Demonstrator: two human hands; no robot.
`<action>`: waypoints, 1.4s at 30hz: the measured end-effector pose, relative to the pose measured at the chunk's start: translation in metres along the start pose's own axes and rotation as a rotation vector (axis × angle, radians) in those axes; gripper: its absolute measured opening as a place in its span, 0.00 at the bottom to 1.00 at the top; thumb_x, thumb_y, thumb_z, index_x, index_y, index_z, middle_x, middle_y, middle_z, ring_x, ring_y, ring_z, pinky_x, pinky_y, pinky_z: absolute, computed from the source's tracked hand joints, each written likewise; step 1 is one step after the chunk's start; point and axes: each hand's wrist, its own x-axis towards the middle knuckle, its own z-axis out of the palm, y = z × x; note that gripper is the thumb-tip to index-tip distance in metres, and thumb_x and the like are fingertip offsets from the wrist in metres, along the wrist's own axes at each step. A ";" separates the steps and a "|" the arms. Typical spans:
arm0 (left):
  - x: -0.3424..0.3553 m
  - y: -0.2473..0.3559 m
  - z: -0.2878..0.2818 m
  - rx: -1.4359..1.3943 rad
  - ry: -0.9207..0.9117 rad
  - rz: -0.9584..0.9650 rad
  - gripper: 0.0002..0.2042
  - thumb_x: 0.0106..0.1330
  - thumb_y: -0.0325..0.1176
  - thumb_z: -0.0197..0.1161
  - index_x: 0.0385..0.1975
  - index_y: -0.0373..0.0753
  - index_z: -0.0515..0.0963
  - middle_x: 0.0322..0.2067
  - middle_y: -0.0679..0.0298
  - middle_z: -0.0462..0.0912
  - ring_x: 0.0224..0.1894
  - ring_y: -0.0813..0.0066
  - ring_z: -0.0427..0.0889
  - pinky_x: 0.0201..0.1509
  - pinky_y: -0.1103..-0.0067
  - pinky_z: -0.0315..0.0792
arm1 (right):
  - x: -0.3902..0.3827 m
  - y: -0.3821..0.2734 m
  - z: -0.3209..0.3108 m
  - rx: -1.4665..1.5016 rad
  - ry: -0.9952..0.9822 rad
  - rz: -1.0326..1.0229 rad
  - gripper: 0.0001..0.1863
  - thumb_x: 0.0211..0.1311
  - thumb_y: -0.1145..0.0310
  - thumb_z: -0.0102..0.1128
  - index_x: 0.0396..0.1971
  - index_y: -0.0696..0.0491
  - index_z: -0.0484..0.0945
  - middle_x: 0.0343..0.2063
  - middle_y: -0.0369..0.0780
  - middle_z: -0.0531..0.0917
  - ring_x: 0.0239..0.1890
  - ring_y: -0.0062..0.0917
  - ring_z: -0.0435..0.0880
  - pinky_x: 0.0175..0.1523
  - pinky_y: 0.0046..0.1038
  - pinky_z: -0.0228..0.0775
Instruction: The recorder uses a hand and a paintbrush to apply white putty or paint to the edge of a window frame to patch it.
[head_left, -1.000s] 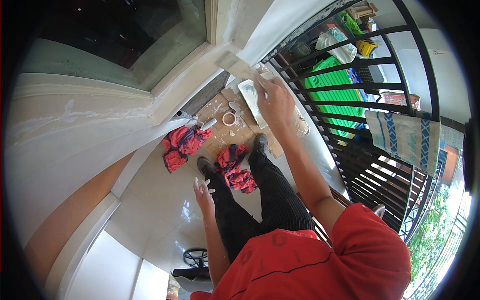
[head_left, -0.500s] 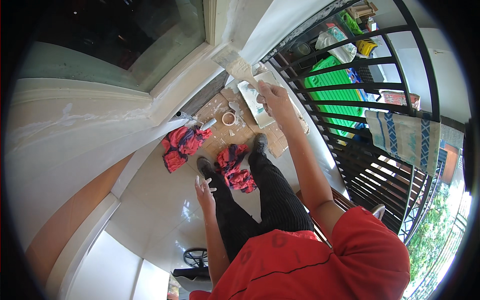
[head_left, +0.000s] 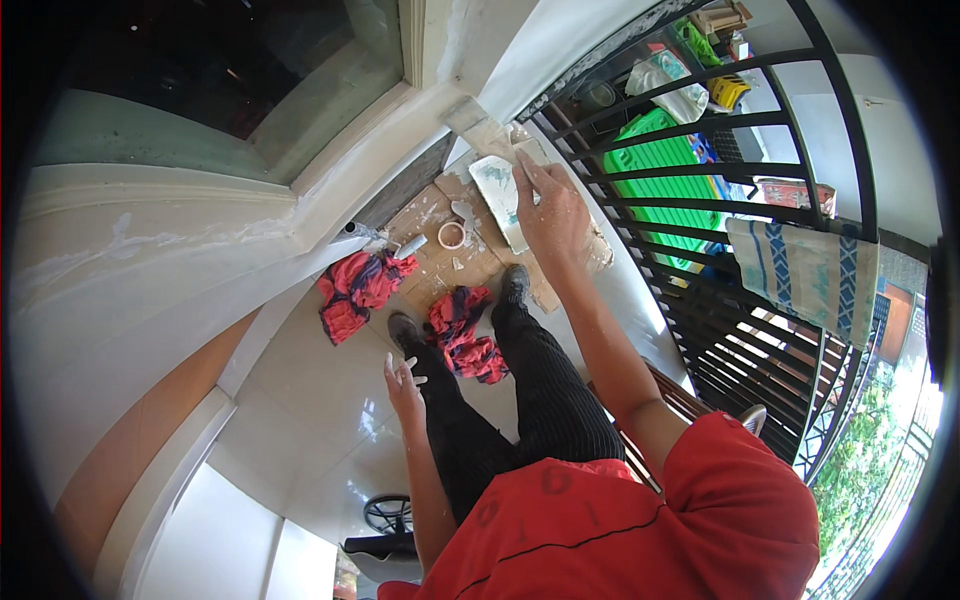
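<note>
My right hand (head_left: 553, 208) is closed round the handle of a wide putty knife (head_left: 478, 128). The blade is pale and smeared, and it lies at the outer corner of the white window frame (head_left: 372, 130); whether it touches the surface I cannot tell. Low over my left leg, my left hand (head_left: 404, 388) holds nothing, its fingers apart and whitened at the tips. Beneath the knife, on the floor, a white tray (head_left: 491, 180) carries smears of filler. Beside it stand a small round cup (head_left: 451, 235) and a light-coloured cylinder (head_left: 411, 246).
Spattered cardboard (head_left: 425, 283) covers the floor by my feet. Two red and dark cloths lie crumpled, one left (head_left: 350, 300) and one between my feet (head_left: 468, 345). Black railing (head_left: 700, 212) runs along the right, a patterned towel (head_left: 795, 265) over it. Behind it is a green plastic thing (head_left: 655, 160).
My right hand and the putty knife have shifted slightly right and down, and the blade has turned. The view has moved a little. My left hand stays much the same.
</note>
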 end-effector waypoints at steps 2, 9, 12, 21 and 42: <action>0.002 -0.003 0.001 -0.045 0.010 -0.006 0.25 0.65 0.45 0.44 0.58 0.39 0.53 0.42 0.55 0.75 0.22 0.78 0.74 0.20 0.88 0.61 | -0.004 -0.002 0.001 -0.036 -0.011 0.022 0.11 0.55 0.63 0.55 0.38 0.45 0.79 0.23 0.38 0.76 0.23 0.30 0.76 0.27 0.29 0.66; 0.003 -0.003 -0.002 -0.043 0.003 -0.025 0.25 0.66 0.44 0.44 0.58 0.37 0.53 0.42 0.55 0.75 0.21 0.78 0.74 0.21 0.88 0.63 | -0.009 0.002 -0.016 -0.029 0.032 0.009 0.10 0.54 0.64 0.55 0.37 0.45 0.79 0.22 0.38 0.75 0.21 0.29 0.75 0.27 0.29 0.66; 0.004 -0.001 -0.001 -0.013 0.010 -0.008 0.25 0.66 0.44 0.44 0.58 0.37 0.53 0.42 0.56 0.75 0.21 0.79 0.74 0.21 0.88 0.63 | 0.002 -0.004 -0.003 0.008 0.074 -0.053 0.11 0.54 0.65 0.55 0.37 0.45 0.79 0.22 0.37 0.76 0.22 0.29 0.76 0.27 0.29 0.66; 0.001 0.000 -0.001 -0.039 0.011 -0.034 0.24 0.66 0.43 0.44 0.58 0.38 0.53 0.42 0.56 0.75 0.21 0.80 0.74 0.19 0.89 0.60 | -0.013 -0.003 -0.013 -0.024 0.030 0.033 0.11 0.54 0.65 0.55 0.38 0.46 0.79 0.22 0.38 0.76 0.22 0.30 0.76 0.27 0.29 0.66; 0.006 0.008 0.001 -0.010 -0.013 -0.019 0.24 0.66 0.42 0.44 0.58 0.38 0.53 0.40 0.57 0.76 0.21 0.79 0.74 0.20 0.88 0.62 | 0.020 -0.012 0.016 -0.059 -0.006 -0.031 0.10 0.53 0.64 0.55 0.36 0.44 0.79 0.22 0.37 0.76 0.27 0.30 0.76 0.29 0.29 0.67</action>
